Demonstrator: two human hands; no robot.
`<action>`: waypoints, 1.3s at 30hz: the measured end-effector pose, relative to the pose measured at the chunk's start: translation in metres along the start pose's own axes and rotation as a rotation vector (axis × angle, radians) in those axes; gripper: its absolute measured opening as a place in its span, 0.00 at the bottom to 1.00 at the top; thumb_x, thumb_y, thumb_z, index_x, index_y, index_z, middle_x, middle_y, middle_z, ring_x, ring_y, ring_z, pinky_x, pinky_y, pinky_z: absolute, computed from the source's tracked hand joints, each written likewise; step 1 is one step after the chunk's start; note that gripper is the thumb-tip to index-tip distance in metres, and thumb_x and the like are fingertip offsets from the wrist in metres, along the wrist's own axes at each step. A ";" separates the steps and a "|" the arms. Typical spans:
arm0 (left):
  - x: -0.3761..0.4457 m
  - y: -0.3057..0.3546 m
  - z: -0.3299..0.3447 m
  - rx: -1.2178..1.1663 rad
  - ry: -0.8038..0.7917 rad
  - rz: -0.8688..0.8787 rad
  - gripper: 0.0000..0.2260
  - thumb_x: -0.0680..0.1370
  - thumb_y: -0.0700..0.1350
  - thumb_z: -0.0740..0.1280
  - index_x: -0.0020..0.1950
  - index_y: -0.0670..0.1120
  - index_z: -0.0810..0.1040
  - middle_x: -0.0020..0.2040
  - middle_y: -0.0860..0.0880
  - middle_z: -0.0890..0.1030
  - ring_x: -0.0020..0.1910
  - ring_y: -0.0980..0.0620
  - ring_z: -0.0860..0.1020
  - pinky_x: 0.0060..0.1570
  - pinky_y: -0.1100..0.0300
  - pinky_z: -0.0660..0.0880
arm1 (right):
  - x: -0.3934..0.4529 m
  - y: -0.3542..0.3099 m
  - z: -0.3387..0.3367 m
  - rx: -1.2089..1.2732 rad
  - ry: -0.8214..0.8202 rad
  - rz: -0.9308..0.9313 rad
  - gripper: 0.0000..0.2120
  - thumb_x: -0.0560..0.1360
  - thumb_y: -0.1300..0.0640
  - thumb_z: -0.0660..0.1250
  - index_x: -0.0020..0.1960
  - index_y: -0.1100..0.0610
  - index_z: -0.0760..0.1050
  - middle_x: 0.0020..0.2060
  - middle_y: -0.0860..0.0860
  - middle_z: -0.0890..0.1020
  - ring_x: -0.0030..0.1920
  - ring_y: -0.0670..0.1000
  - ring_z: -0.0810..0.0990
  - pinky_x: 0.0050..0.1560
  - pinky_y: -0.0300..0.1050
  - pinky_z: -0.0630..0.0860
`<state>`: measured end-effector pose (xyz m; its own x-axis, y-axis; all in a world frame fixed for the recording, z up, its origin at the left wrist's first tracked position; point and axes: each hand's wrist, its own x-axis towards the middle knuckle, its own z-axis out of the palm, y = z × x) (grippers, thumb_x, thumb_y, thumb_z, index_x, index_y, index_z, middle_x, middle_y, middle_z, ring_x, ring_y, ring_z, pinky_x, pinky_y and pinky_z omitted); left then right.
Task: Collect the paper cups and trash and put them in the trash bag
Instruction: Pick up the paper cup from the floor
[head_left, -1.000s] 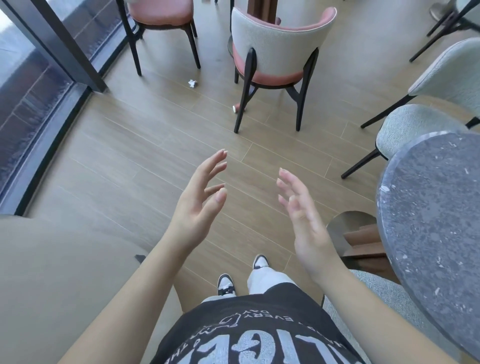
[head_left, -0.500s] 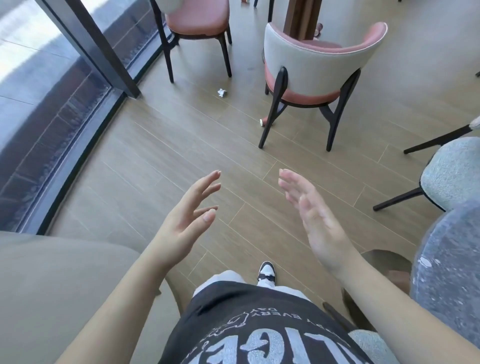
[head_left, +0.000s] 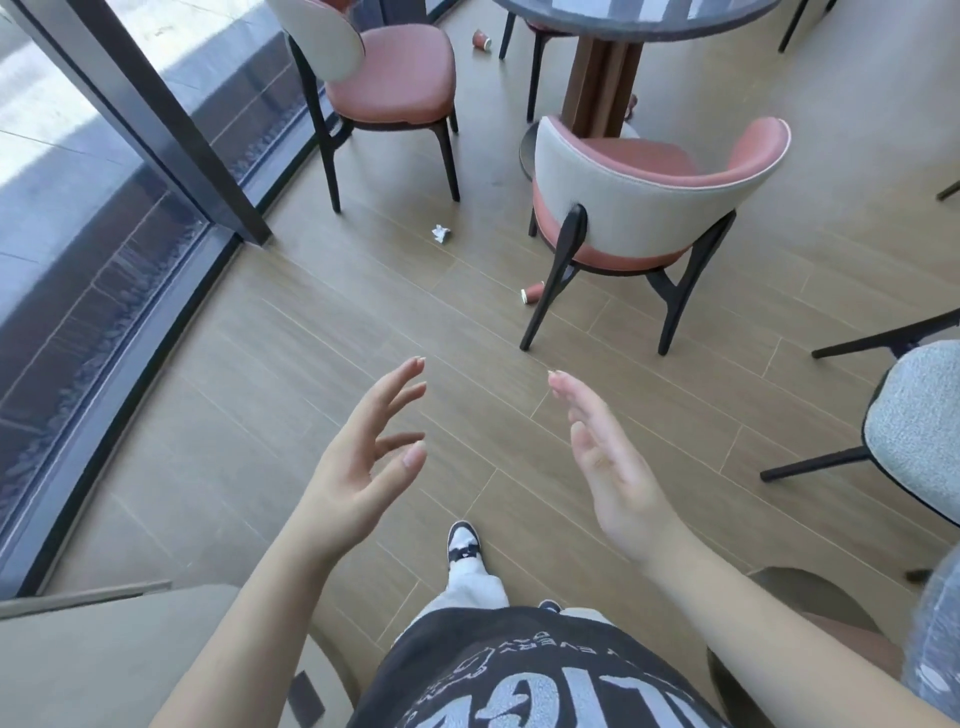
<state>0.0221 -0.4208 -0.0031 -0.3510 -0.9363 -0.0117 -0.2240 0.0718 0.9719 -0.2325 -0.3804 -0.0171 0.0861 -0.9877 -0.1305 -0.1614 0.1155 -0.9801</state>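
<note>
A red paper cup (head_left: 533, 294) lies on its side on the wood floor by the front left leg of the nearest pink chair (head_left: 644, 208). A crumpled white paper scrap (head_left: 441, 234) lies on the floor farther left. Another red cup (head_left: 481, 40) lies on its side far back, under the round table (head_left: 634, 15). My left hand (head_left: 363, 457) and my right hand (head_left: 613, 462) are raised in front of me, palms facing each other, fingers straight and holding nothing. Both hands are well short of the trash. No trash bag is in view.
A second pink chair (head_left: 384, 88) stands at the back left by the glass wall and its dark post (head_left: 171, 135). A grey chair (head_left: 914, 421) stands at the right. A beige seat (head_left: 104, 660) sits at my lower left. My shoe (head_left: 464, 541) steps forward.
The view has moved forward and tilted up, so the chairs and floor trash are nearer and the far cup and table now show. My hands stay raised and empty.
</note>
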 end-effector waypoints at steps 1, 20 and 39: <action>0.011 -0.002 -0.008 0.011 -0.008 -0.001 0.36 0.78 0.66 0.64 0.81 0.51 0.60 0.79 0.54 0.66 0.77 0.51 0.67 0.66 0.46 0.75 | 0.013 -0.004 0.006 0.021 0.000 0.007 0.27 0.80 0.37 0.52 0.77 0.44 0.60 0.75 0.35 0.65 0.77 0.38 0.60 0.75 0.34 0.60; 0.229 -0.018 -0.072 -0.068 -0.043 -0.033 0.34 0.78 0.68 0.62 0.79 0.53 0.64 0.78 0.57 0.67 0.77 0.53 0.67 0.69 0.39 0.71 | 0.229 -0.030 -0.018 0.024 0.033 0.021 0.27 0.82 0.37 0.53 0.78 0.46 0.60 0.76 0.36 0.65 0.77 0.39 0.60 0.74 0.34 0.60; 0.421 -0.047 -0.142 -0.042 -0.059 -0.051 0.29 0.80 0.55 0.64 0.80 0.52 0.63 0.76 0.54 0.71 0.76 0.50 0.69 0.70 0.45 0.70 | 0.440 -0.039 -0.034 0.046 -0.025 0.146 0.32 0.79 0.37 0.54 0.80 0.41 0.49 0.77 0.34 0.58 0.76 0.32 0.56 0.70 0.29 0.59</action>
<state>0.0142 -0.8675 -0.0204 -0.3929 -0.9166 -0.0744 -0.2055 0.0086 0.9786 -0.2216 -0.8235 -0.0312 0.0892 -0.9573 -0.2749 -0.1291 0.2625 -0.9562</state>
